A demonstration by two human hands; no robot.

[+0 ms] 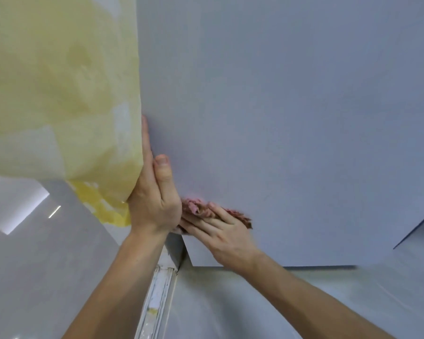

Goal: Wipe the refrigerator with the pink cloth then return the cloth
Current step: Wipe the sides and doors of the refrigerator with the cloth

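Observation:
The refrigerator's flat grey side fills most of the head view. My left hand lies along its left edge, fingers straight, thumb flat on the panel. My right hand presses the pink cloth flat against the lower left part of the panel with straight fingers. The cloth is bunched and mostly hidden under my fingers, close to the panel's bottom corner.
A yellow, patchy wall stands just left of the refrigerator. Glossy grey floor tiles lie below, with a white threshold strip running toward the corner. The refrigerator's bottom edge sits just above the floor.

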